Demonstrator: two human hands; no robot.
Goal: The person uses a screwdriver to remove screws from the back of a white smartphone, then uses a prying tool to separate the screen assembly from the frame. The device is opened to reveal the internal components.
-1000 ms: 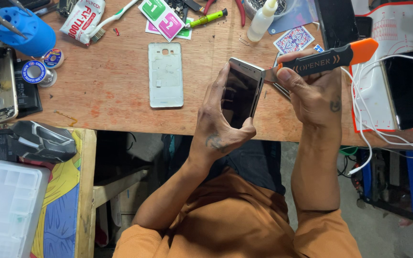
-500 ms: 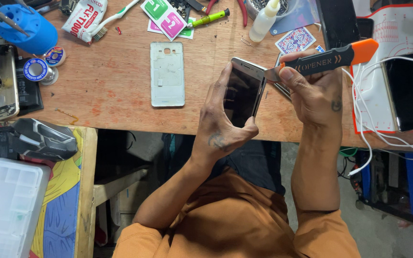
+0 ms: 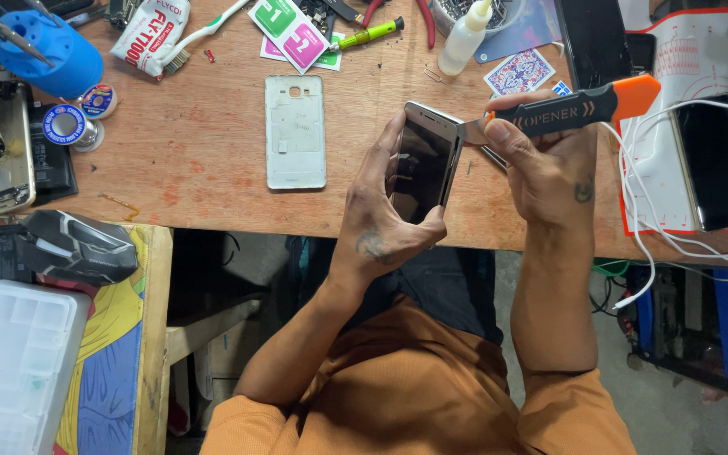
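We held the phone [image 3: 425,164] tilted on edge above the table [image 3: 212,160], our left hand [image 3: 385,215] wrapped closed around its lower half. Since a second before, little had shifted: our right hand [image 3: 549,160] kept its closed grip on the pry tool [image 3: 579,109], blade tip at the phone's upper edge, so the prying looked barely begun. The back cover [image 3: 296,132] lay apart to the left.

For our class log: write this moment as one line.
left hand: holds phone | right hand: pry tool at phone edge | back cover: on table
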